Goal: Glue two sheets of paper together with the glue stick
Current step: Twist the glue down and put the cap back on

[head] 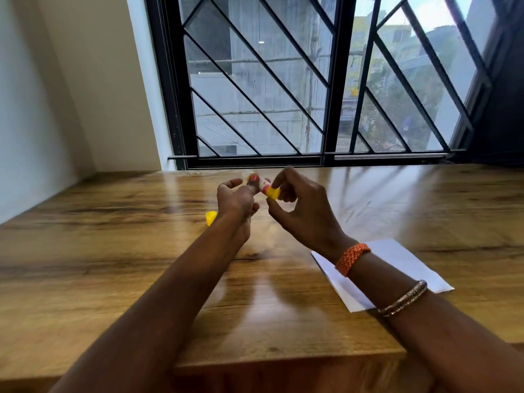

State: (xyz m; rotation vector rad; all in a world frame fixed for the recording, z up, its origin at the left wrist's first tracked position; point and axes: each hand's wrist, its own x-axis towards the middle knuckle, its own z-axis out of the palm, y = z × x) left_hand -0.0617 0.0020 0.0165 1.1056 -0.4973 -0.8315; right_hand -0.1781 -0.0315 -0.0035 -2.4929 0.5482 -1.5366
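I hold a small glue stick (262, 185) above the middle of the wooden table (113, 251); it has a white and red body and a yellow base. My left hand (236, 201) grips the body. My right hand (300, 205) pinches the yellow base end with thumb and fingers. The stick's uncapped tip points away to the left. Its yellow cap (210, 217) lies on the table just left of my left wrist. White paper (397, 265) lies flat on the table at the right, partly under my right forearm; I cannot tell how many sheets it is.
A black-framed window with diagonal bars (283, 95) rises behind the table's far edge. A pale wall (56, 95) closes the left side. The table's near edge (283, 361) runs below my forearms.
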